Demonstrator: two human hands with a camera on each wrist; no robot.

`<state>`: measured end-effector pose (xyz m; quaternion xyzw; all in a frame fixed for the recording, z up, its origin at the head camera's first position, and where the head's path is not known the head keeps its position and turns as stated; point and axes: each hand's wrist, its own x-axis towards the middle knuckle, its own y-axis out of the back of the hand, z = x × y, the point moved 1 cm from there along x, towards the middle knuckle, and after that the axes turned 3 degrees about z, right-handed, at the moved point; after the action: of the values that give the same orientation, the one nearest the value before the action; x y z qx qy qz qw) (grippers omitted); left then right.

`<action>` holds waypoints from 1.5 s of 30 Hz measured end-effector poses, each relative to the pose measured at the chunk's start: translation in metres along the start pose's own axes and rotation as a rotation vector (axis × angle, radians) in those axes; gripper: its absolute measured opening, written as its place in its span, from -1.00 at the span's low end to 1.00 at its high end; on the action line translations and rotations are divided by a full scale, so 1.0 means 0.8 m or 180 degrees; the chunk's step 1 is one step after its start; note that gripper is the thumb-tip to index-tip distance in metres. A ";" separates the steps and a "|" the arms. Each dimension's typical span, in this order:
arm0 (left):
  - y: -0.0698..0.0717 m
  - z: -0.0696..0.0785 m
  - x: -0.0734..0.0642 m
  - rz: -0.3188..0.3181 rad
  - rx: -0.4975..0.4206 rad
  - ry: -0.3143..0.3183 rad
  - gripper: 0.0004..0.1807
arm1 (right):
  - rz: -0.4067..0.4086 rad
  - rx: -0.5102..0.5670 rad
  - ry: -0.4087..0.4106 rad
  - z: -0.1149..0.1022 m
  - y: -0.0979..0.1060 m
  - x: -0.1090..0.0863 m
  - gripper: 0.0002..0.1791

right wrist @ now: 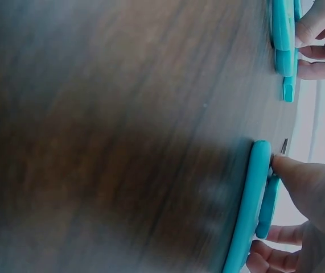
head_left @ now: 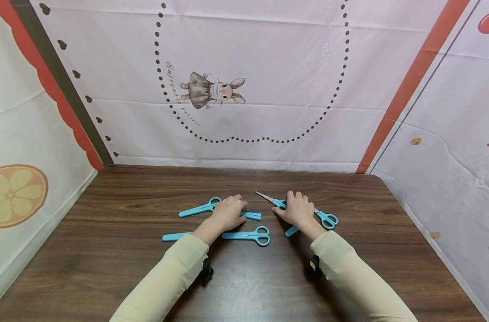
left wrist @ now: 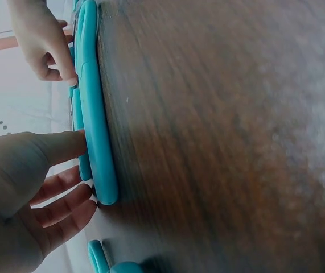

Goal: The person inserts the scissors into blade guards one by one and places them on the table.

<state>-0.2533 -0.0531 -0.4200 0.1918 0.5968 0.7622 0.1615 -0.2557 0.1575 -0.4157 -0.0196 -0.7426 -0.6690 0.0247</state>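
Note:
In the head view, my left hand (head_left: 228,213) rests over a turquoise piece (head_left: 252,215), with thumb and fingers on either side of it. Turquoise-capped scissors (head_left: 244,235) lie just nearer me. My right hand (head_left: 298,210) spreads over turquoise-handled scissors (head_left: 278,203) with bare blades pointing up-left; the thumb touches near their handle. From under that hand, the handles of another pair of scissors (head_left: 328,220) stick out to the right. A turquoise cap-like piece (head_left: 291,230) lies below the right wrist. Neither hand visibly lifts anything. In the wrist views, front pieces partly hide the fingertips.
Another pair of capped scissors (head_left: 200,209) lies left of my left hand. A turquoise tip (head_left: 176,236) shows beside the left wrist, which hides its other end. The brown wooden table (head_left: 107,232) meets a patterned cloth (head_left: 268,80) at its back edge.

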 end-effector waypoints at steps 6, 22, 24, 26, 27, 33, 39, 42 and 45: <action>0.000 0.000 -0.001 0.0020 0.0037 -0.0011 -0.75 | 0.0049 -0.0002 0.0006 -0.001 -0.001 0.000 -0.33; -0.002 -0.001 -0.005 0.0101 0.0205 -0.0112 -0.85 | 0.0349 0.0164 0.0070 0.000 -0.003 0.001 -0.51; -0.002 -0.002 -0.006 0.0114 0.0220 -0.0123 -0.86 | 0.0379 0.0184 0.0075 0.001 -0.004 0.000 -0.50; -0.002 -0.004 -0.007 0.0142 0.0243 -0.0130 -0.87 | 0.0408 0.0197 0.0092 0.001 -0.004 0.000 -0.50; -0.002 -0.004 -0.008 0.0161 0.0258 -0.0136 -0.87 | 0.0417 0.0196 0.0098 0.001 -0.004 0.000 -0.50; 0.002 -0.005 -0.015 0.0331 0.0253 -0.0269 -0.89 | 0.0534 0.0217 0.0163 0.004 -0.004 -0.003 -0.54; 0.005 -0.004 -0.018 0.0401 0.0185 -0.0351 -0.88 | 0.0705 0.0295 0.0284 0.008 -0.005 -0.007 -0.56; 0.006 -0.005 -0.019 0.0422 0.0200 -0.0359 -0.89 | 0.0742 0.0325 0.0330 0.008 -0.005 -0.007 -0.53; 0.007 -0.006 -0.020 0.0455 0.0199 -0.0369 -0.89 | 0.0722 0.0358 0.0313 0.009 -0.005 -0.007 -0.49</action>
<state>-0.2412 -0.0660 -0.4169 0.2826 0.5948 0.7404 0.1349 -0.2503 0.1645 -0.4205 -0.0693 -0.7698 -0.6194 0.1376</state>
